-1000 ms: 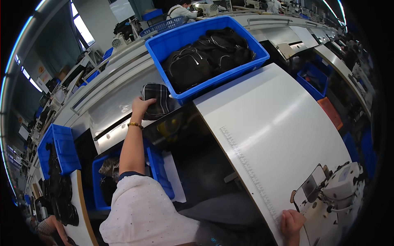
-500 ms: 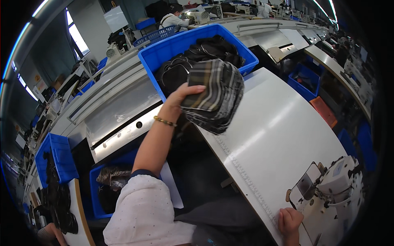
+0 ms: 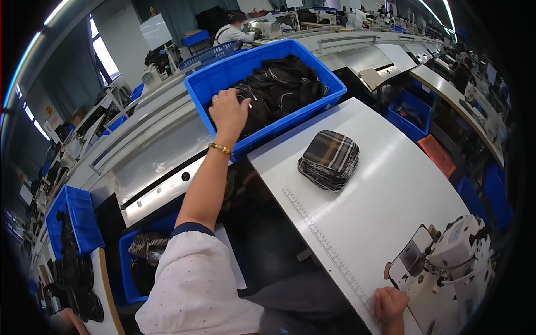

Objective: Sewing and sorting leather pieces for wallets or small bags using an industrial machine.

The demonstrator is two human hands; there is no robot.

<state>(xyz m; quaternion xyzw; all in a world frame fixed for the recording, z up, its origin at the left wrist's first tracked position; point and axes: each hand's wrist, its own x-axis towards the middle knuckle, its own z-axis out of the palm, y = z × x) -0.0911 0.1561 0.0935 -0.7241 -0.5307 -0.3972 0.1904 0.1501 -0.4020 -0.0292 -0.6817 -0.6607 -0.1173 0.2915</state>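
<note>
My left hand [image 3: 229, 111] reaches over the near left part of a large blue bin [image 3: 262, 134], on the black fabric pieces [image 3: 282, 84] with pale edging. Its thumb stands apart from the fingers, and I see nothing held in it. A stack of plaid fabric pieces [image 3: 330, 156], dark with white and tan stripes, lies on the white sewing table [image 3: 368, 218]. My right hand [image 3: 391, 306] rests curled at the table's near edge, closed with nothing visible in it, close to the sewing machine [image 3: 458, 245].
A ruler strip [image 3: 329, 245] runs along the table's left edge. Smaller blue bins stand at the left [image 3: 75, 218] and below my left arm [image 3: 131, 273], the latter holding fabric. An orange bin [image 3: 436, 156] is beyond the table. A co-worker [image 3: 233, 33] sits at the back.
The plaid stack has left my left hand and now lies on the table. That hand has moved left and up to the black pieces in the bin. My right hand stays put.
</note>
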